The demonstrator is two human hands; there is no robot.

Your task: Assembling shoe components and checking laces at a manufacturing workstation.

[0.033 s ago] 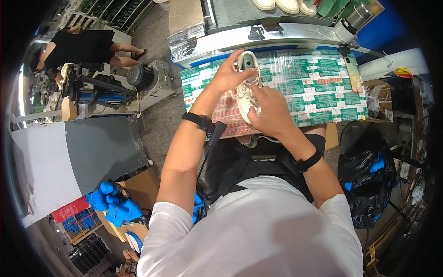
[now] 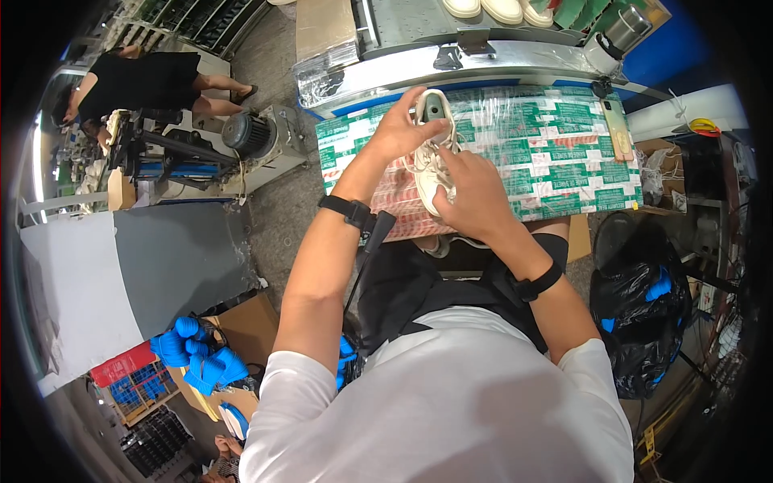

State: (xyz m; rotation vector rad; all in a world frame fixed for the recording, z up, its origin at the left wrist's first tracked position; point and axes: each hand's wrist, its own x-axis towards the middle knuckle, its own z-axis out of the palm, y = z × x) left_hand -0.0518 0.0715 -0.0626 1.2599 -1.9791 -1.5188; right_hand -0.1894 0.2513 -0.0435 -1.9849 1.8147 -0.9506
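A cream lace-up shoe (image 2: 426, 179) rests on the tape-covered worktop (image 2: 555, 153), its toe toward me. My left hand (image 2: 396, 133) grips the heel end, with the thumb over the shoe's opening and the fingers round the far left side. Inside that opening shows a grey-green insert (image 2: 435, 106) with a round dark hole, which looks like a shoe last. My right hand (image 2: 478, 193) is closed on the shoe's front part. Its index finger presses by the laces (image 2: 424, 155), and its thumb lies along the toe. The right hand covers part of the shoe's right side.
A metal-edged conveyor (image 2: 515, 60) runs behind the worktop, carrying several cream shoes (image 2: 501, 10). A phone (image 2: 617, 133) lies at the worktop's right end. Black plastic bags (image 2: 640, 322) stand at right. On the left are a motor (image 2: 248, 134), blue bundles (image 2: 213, 370) and another person (image 2: 145, 84).
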